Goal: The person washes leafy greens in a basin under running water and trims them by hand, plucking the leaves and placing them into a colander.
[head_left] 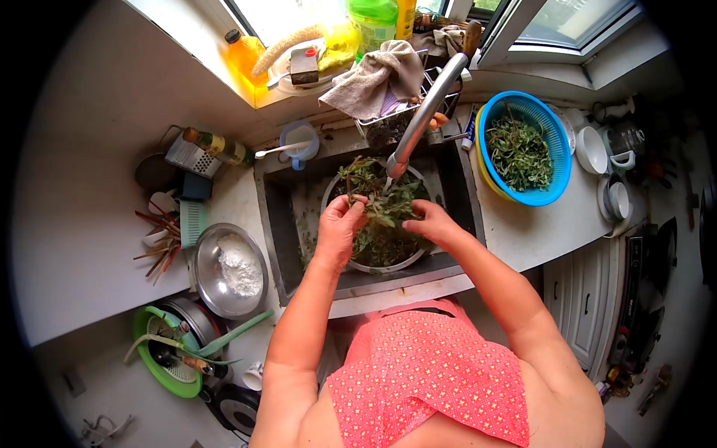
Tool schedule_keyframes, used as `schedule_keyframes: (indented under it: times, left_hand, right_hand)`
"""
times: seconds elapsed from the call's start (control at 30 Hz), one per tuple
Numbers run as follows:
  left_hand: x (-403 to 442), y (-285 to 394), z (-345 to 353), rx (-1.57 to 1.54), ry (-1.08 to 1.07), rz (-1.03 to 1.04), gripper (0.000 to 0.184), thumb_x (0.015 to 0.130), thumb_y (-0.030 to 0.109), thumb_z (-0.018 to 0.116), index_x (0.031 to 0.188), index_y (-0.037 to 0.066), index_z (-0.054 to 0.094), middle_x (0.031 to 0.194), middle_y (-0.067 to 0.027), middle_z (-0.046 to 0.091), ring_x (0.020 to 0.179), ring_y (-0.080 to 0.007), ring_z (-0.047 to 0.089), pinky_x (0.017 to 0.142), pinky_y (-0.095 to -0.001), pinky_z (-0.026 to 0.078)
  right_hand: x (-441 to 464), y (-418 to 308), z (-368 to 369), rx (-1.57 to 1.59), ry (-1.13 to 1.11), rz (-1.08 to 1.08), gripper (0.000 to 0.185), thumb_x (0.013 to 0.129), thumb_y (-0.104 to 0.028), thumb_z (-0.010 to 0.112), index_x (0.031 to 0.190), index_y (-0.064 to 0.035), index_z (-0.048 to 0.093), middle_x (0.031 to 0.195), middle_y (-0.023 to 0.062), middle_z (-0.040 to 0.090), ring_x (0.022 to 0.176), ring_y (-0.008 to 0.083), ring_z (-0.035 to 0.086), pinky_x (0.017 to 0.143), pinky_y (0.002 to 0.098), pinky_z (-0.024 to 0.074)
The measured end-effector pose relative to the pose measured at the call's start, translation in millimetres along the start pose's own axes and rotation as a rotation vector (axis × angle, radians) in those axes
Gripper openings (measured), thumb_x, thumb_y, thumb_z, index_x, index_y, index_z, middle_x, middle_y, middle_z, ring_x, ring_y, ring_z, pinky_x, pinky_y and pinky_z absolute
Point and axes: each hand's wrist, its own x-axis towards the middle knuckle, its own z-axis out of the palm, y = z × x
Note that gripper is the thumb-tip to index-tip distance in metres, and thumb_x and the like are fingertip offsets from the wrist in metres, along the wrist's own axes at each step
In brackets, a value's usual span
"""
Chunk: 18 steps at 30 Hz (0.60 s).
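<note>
Leafy green herbs fill a round metal basin standing in the dark sink. At the left of the leaves is my left hand, its thumb and fingers pinched on a sprig of the herbs. My right hand is at the right side of the same bunch, its fingers curled round leaves, with the fingertips partly among them. The metal faucet reaches over the basin, and its spout ends just above the leaves.
Right of the sink, a blue colander holds more herbs. A steel bowl with white powder sits at the left, near chopsticks. Behind the sink are a blue-rimmed cup and a cloth on a rack. White bowls stand far right.
</note>
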Motion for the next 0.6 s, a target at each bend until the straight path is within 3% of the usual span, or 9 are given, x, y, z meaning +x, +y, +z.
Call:
schedule_keyframes:
  times: [0.13,0.27,0.33,0.4,0.43,0.57,0.6]
  left_hand:
    - [-1.2,2.7,-2.2,0.105,0.033,-0.008,0.01,0.09,0.013,0.061,0.099,0.009,0.06,0.095,-0.0006,0.061,0.084,-0.0137,0.062,0.079,-0.0311,0.05]
    - [-4.6,5.4,0.2,0.077,0.005,-0.007,0.01,0.09,0.013,0.061,0.099,0.009,0.06,0.095,-0.0008,0.061,0.084,-0.0147,0.062,0.08,-0.0318,0.05]
    - [-5.7,10.1,4.9,0.0,-0.026,0.003,0.01,0.09,0.014,0.06,0.1,0.01,0.059,0.095,-0.0016,0.062,0.087,-0.0167,0.063,0.079,-0.0325,0.051]
    - [-5.9,15.1,9.6,-0.06,-0.044,0.002,0.011,0.091,0.014,0.059,0.101,0.01,0.058,0.095,-0.0023,0.062,0.088,-0.0174,0.063,0.079,-0.0328,0.051]
    - [-6.5,16.2,10.5,-0.123,-0.061,0.0,0.011,0.091,0.014,0.059,0.101,0.01,0.058,0.095,-0.003,0.063,0.09,-0.0181,0.063,0.079,-0.033,0.052]
    - [-6.5,13.3,7.1,-0.201,-0.018,-0.008,0.011,0.092,0.015,0.058,0.101,0.009,0.057,0.097,-0.0048,0.063,0.091,-0.0198,0.064,0.078,-0.0339,0.053]
    - [-5.8,12.5,7.1,-0.113,0.021,-0.015,0.014,0.091,0.014,0.059,0.104,0.007,0.057,0.099,-0.0053,0.063,0.092,-0.0192,0.063,0.08,-0.0331,0.052]
  right_hand:
    - [-11.2,-18.5,-1.6,-0.13,0.189,-0.158,0.034,0.08,-0.009,0.068,0.112,-0.0032,0.061,0.086,0.0018,0.06,0.078,0.0094,0.052,0.071,0.0253,0.0445]
    - [-15.1,-40.3,13.2,-0.088,0.012,-0.242,0.032,0.08,-0.014,0.069,0.111,-0.0064,0.062,0.078,-0.0019,0.056,0.071,0.0068,0.048,0.066,0.0227,0.0425]
    - [-15.7,-48.2,25.5,-0.144,-0.005,-0.242,0.031,0.078,-0.013,0.07,0.108,-0.0067,0.064,0.079,0.0021,0.06,0.07,0.0112,0.054,0.068,0.0256,0.0456]
    - [-8.7,-37.0,32.5,-0.537,0.136,-0.742,0.035,0.075,-0.011,0.072,0.108,-0.0059,0.063,0.081,0.0079,0.062,0.07,0.02,0.059,0.07,0.0302,0.0488]
    - [-0.9,-29.3,33.7,-0.542,0.138,-0.815,0.043,0.071,-0.01,0.074,0.112,-0.0064,0.061,0.086,0.0134,0.063,0.071,0.0287,0.06,0.072,0.034,0.05]
    - [-2.9,-31.9,32.1,-0.354,-0.004,-0.593,0.044,0.073,-0.008,0.073,0.115,-0.0052,0.059,0.09,0.01,0.065,0.07,0.0251,0.059,0.074,0.0322,0.05]
    - [-6.4,-38.7,30.7,-0.205,-0.062,-0.436,0.042,0.076,-0.008,0.071,0.115,-0.0051,0.058,0.091,0.0078,0.065,0.069,0.0202,0.058,0.069,0.0291,0.0497]
